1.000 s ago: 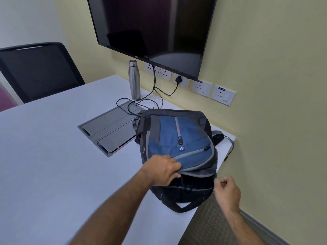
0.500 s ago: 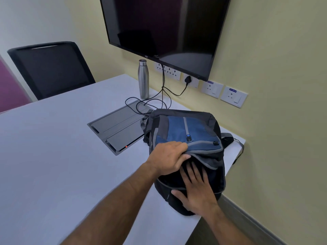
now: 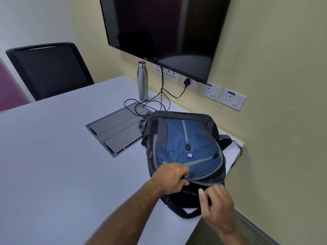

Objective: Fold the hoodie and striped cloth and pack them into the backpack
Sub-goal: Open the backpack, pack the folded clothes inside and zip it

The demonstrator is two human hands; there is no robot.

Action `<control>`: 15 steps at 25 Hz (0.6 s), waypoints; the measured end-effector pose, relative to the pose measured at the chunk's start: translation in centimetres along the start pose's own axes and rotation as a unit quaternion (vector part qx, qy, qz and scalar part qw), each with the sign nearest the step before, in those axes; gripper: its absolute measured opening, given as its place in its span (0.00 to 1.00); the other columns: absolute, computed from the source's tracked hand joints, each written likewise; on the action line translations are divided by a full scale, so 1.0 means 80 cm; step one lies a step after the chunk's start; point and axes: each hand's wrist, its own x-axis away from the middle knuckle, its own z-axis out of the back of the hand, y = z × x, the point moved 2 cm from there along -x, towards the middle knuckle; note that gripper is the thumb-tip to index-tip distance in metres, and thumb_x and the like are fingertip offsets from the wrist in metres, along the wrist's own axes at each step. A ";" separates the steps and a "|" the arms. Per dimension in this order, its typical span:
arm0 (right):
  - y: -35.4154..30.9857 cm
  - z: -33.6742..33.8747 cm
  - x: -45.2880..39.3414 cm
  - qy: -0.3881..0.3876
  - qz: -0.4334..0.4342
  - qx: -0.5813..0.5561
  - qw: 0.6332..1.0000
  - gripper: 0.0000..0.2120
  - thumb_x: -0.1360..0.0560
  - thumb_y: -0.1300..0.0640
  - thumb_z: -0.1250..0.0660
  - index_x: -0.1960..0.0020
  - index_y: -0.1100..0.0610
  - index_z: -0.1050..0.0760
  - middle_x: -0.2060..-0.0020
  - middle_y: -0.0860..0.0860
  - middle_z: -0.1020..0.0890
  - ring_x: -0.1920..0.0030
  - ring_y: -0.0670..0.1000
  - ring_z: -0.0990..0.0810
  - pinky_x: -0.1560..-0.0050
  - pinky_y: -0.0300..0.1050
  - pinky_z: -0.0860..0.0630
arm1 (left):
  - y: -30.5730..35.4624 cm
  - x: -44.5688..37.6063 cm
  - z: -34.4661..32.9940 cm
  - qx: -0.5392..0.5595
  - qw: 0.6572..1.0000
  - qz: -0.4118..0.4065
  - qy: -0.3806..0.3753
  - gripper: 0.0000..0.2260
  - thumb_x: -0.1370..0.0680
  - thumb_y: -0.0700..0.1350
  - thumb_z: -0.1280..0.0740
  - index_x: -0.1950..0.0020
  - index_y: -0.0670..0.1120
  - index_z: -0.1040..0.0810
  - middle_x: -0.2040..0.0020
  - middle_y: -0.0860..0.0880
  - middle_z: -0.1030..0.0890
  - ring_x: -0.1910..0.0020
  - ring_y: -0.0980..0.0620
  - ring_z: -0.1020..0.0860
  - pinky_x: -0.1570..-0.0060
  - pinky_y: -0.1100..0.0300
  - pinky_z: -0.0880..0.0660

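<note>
Head view, left hand (image 3: 174, 177) gripping backpack (image 3: 187, 144)

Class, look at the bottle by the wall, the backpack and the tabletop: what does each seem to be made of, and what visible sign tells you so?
Bottle: probably stainless steel with a brushed finish; silver-grey with soft vertical highlights.
Backpack: woven synthetic fabric, likely nylon or polyester; matte blue and grey panels that crease and sag.
Tabletop: smooth, pale, perhaps laminate; even sheen, no grain visible.

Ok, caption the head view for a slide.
Left hand grips the blue backpack's flap while right hand pinches at its opening.
</note>
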 end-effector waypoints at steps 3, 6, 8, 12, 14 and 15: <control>-0.001 -0.011 -0.087 0.017 0.009 0.014 1.000 0.13 0.22 0.53 0.35 0.61 0.59 0.24 0.63 0.50 0.24 0.61 0.53 0.27 0.59 0.47 0.29 | 0.000 0.005 -0.022 0.022 0.999 -0.001 0.023 0.09 0.23 0.52 0.31 0.49 0.48 0.23 0.50 0.50 0.20 0.50 0.48 0.24 0.50 0.49 0.25; 0.008 -0.069 -0.157 -0.203 -0.006 0.069 0.977 0.28 0.21 0.37 0.45 0.32 0.55 0.25 0.31 0.56 0.26 0.30 0.58 0.31 0.31 0.57 0.33 | -0.006 0.010 -0.033 0.035 0.998 -0.034 0.040 0.11 0.23 0.53 0.30 0.49 0.46 0.19 0.54 0.48 0.18 0.53 0.48 0.23 0.52 0.49 0.25; 0.020 -0.106 -0.163 -0.339 0.003 0.142 0.930 0.39 0.25 0.27 0.57 0.21 0.47 0.45 0.20 0.54 0.49 0.20 0.56 0.53 0.23 0.61 0.53 | -0.014 0.017 -0.028 0.058 0.994 -0.063 0.064 0.12 0.23 0.55 0.30 0.51 0.47 0.19 0.57 0.50 0.18 0.56 0.50 0.23 0.53 0.54 0.26; 0.038 -0.132 -0.133 -0.389 -0.002 0.176 0.905 0.46 0.33 0.19 0.66 0.21 0.40 0.62 0.22 0.49 0.67 0.22 0.55 0.69 0.26 0.65 0.68 | -0.074 0.040 -0.006 0.097 0.968 0.027 0.228 0.08 0.21 0.51 0.33 0.56 0.49 0.20 0.62 0.55 0.21 0.61 0.54 0.26 0.56 0.56 0.28; 0.046 -0.138 -0.120 -0.400 -0.012 0.156 0.903 0.46 0.34 0.18 0.64 0.21 0.38 0.64 0.23 0.47 0.70 0.24 0.52 0.74 0.26 0.63 0.70 | -0.121 0.050 -0.003 0.120 0.945 0.151 0.265 0.06 0.21 0.49 0.34 0.54 0.50 0.19 0.59 0.56 0.20 0.58 0.55 0.25 0.56 0.51 0.25; 0.050 -0.139 -0.116 -0.407 -0.016 0.146 0.901 0.46 0.34 0.17 0.63 0.22 0.38 0.64 0.23 0.46 0.71 0.25 0.51 0.75 0.26 0.63 0.71 | -0.142 0.053 -0.005 0.147 0.931 0.217 0.253 0.05 0.20 0.49 0.34 0.51 0.51 0.20 0.55 0.56 0.19 0.55 0.56 0.24 0.53 0.52 0.23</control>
